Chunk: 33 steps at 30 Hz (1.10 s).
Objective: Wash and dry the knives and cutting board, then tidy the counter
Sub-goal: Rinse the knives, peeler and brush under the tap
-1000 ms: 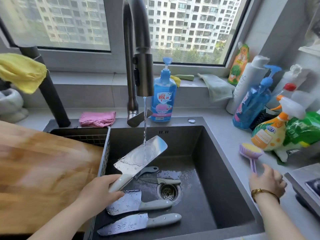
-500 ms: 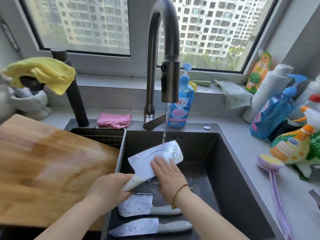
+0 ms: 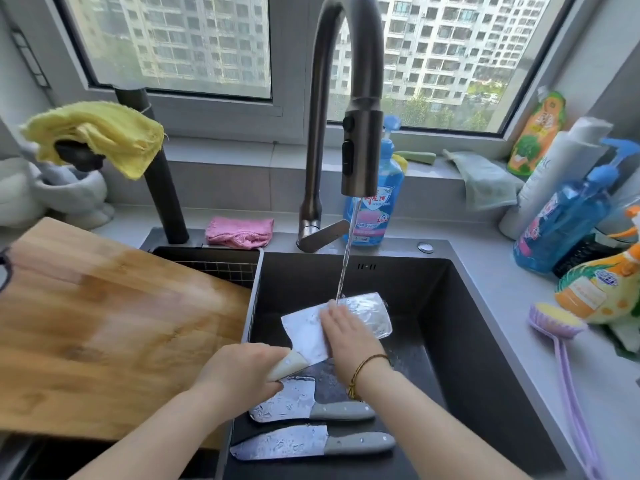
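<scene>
My left hand grips the pale handle of a cleaver held over the dark sink. Water from the tap runs onto the blade. My right hand lies flat on the blade with straight fingers. Two more cleavers with grey handles lie on the sink bottom, one just below my hands and another nearer the front edge. The wooden cutting board rests on the left, over the drainer basket.
A purple long-handled brush lies on the right counter beside several detergent bottles. A blue soap pump bottle stands behind the tap. A pink cloth lies at the sink's back edge; a yellow cloth hangs at left.
My right hand left the brush on the right counter and came onto the cleaver blade, then slid a little along it. The view shifted left and up.
</scene>
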Available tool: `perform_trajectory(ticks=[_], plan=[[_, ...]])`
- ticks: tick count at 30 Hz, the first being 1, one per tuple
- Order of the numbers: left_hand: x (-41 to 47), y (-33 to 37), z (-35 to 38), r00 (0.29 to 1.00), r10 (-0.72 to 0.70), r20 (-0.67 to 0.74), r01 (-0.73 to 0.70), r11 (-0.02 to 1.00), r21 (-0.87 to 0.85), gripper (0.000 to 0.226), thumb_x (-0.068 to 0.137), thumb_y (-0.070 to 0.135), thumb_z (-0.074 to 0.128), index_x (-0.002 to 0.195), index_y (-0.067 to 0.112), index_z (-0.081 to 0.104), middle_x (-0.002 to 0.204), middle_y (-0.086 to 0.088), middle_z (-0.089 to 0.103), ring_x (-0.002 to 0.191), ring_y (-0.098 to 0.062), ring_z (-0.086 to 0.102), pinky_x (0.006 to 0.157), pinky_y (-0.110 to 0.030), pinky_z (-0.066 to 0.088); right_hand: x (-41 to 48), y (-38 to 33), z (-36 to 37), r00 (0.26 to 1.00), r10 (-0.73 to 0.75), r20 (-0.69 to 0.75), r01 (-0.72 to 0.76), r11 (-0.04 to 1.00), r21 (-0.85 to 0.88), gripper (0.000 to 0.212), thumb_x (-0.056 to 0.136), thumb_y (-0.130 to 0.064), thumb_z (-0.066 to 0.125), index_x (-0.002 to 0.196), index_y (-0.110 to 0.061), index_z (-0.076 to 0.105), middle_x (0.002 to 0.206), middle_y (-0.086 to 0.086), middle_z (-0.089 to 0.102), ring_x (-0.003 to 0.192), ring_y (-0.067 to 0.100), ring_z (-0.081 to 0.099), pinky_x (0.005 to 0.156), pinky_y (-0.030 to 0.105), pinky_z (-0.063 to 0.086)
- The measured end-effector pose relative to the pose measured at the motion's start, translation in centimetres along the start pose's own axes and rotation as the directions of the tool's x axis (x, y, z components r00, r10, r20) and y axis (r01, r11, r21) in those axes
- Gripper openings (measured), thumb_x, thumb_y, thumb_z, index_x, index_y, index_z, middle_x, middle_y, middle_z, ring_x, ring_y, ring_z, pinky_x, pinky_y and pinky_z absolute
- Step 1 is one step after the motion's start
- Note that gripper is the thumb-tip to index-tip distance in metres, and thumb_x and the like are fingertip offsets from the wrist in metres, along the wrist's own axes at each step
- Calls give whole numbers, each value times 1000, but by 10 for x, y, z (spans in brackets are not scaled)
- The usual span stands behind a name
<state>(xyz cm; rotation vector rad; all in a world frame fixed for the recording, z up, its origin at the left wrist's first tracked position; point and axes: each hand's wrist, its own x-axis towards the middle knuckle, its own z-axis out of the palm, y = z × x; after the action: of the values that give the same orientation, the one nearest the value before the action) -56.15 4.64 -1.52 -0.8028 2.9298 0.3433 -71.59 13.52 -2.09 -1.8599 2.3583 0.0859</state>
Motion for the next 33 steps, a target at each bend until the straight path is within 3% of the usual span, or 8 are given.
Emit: perform_trajectory(ticks=[4,8,13,15,17,19,23,33], plan=[[-3,-1,-1,1000,-1,-30,0,999,-48,37,89,37,50,127,37,46,116,13,60,106,-9,55,73,-19,34,-6,-19,15,978,-209,28,207,977,57,73,90,-1,35,146,-11,-12,153,2,-22,141,18,-21,104,26,-23],[-8,-7,1,1000,-3,-27,2,999,-33,36,89,38,50,125,34,48,115,14,60,105,-9,56,75,-22,38,-12,19,26,987,146,-60,-142,987,71,74,87,-3,39,146,-7,-5,153,6,-20,143,25,-11,114,32,-14],[-6,-2,8,997,-72,-3,71,990,-120,55,88,41,54,136,35,29,126,17,56,107,-11,57,77,-19,40,-24,9,54,969,189,-160,-178,981,81,105,27,-19,82,123,-7,39,122,9,61,120,29,50,109,34,14],[-3,1,10,995,-99,-3,97,979,-179,53,87,41,56,132,33,30,126,15,55,105,-12,58,79,-21,43,-28,-3,66,940,225,-255,-175,964,202,99,28,-14,77,121,-8,42,122,8,61,118,24,42,108,29,11],[-1,4,10,992,-122,-15,115,966,-231,42,87,41,56,122,32,35,125,13,56,106,-13,58,82,-22,43,-38,-10,56,824,467,-322,-247,806,538,78,65,-7,67,134,-4,32,141,8,40,130,24,28,111,22,8],[1,7,10,991,-130,-27,117,955,-274,31,86,39,57,106,33,34,122,12,57,105,-12,58,81,-21,44,-35,-14,51,805,593,1,-341,463,818,61,89,-26,51,141,-11,24,147,6,29,136,20,24,110,24,19],[0,16,13,994,-108,-27,90,921,-380,31,83,38,62,87,34,32,96,10,59,88,-14,59,69,-22,43,-17,-36,44,864,210,458,-443,-118,889,51,78,-59,51,106,-16,57,97,-1,56,86,9,54,68,19,44],[-4,7,18,998,-40,-42,10,832,-554,12,90,28,54,92,38,60,88,33,50,84,9,52,81,-15,46,-15,-22,29,818,398,415,-444,-22,896,21,90,-22,52,73,-11,59,70,3,57,61,10,54,55,16,46]])
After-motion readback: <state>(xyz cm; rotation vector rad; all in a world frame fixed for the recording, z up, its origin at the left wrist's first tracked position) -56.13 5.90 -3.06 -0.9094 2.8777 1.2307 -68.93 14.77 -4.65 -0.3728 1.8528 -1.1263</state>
